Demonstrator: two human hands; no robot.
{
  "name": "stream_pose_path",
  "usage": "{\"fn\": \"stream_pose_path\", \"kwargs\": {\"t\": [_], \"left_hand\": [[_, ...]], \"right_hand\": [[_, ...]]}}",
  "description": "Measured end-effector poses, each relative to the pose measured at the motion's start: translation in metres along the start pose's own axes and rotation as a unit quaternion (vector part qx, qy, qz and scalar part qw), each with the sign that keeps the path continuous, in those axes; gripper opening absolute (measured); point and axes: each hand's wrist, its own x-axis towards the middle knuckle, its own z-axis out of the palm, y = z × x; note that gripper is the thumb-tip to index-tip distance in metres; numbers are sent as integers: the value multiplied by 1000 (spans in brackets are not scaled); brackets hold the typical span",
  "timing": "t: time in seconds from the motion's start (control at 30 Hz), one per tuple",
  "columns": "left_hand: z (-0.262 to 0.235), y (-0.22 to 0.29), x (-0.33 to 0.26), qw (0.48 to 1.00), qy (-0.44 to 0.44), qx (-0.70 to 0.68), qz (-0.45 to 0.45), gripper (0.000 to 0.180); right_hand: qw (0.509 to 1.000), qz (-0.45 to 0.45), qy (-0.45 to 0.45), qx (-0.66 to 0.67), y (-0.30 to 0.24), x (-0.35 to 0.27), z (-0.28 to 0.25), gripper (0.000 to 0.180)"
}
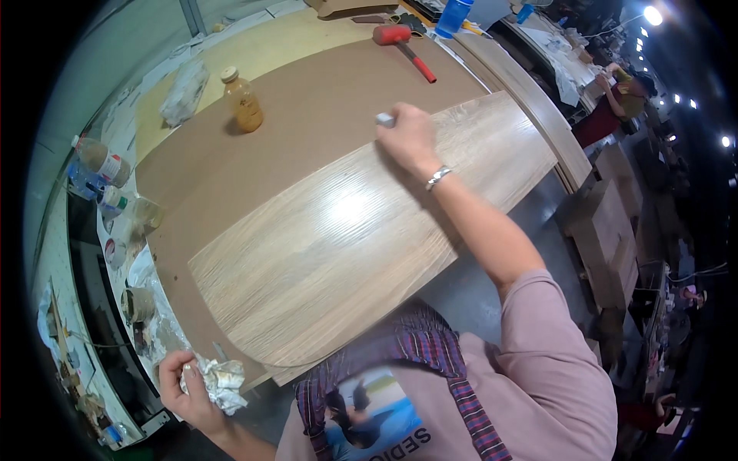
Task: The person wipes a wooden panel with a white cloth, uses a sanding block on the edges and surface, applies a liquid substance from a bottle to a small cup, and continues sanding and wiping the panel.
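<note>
A light wood-grain board lies across the brown sheet on the bench in front of me. My right hand is closed over the board's far edge, right of its middle. From that fist pokes the end of a small pale grey piece; the rest of it is hidden by my fingers. Beyond the board's near left corner, my left hand grips a crumpled whitish rag with stains on it. A plastic bottle of amber liquid stands on the brown sheet behind the board.
A red mallet lies at the far right of the brown sheet. A wrapped white bundle is at the far left. Bottles and small tubs line the left edge. Another person works at a bench further right.
</note>
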Motion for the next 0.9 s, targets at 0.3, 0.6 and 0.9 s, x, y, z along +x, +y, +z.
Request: {"fn": "stream_pose_path", "kwargs": {"t": [0.3,0.6,0.9], "left_hand": [[205,101,0,996,-54,36,-59,14],[407,134,24,929,-207,207,225,16],[429,141,22,910,-190,266,254,17]], "right_hand": [[997,72,2,-29,197,114,-80,21],[997,-36,-27,60,221,128,-87,19],[1000,5,-23,-2,286,169,-111,17]]}}
